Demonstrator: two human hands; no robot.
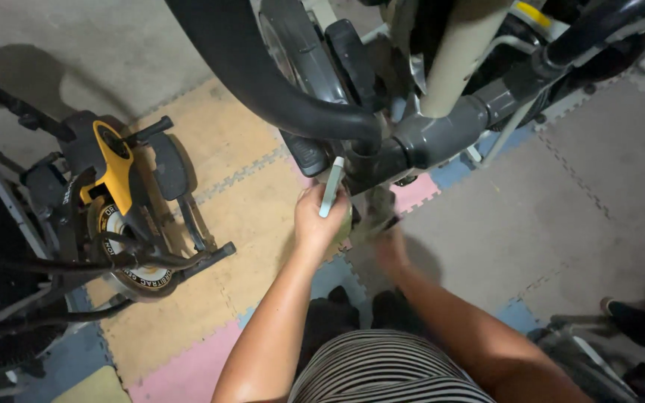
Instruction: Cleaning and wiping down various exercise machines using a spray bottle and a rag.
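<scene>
The left hand [316,220] is closed around a slim pale phone [331,187], just below the grey frame [442,134] of an exercise bike. The right hand [388,246] is blurred; its grip I cannot tell.

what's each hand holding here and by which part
The left hand grips a slim pale flat object by its lower end. The right hand is blurred under the grey frame; its hold cannot be told.
</scene>
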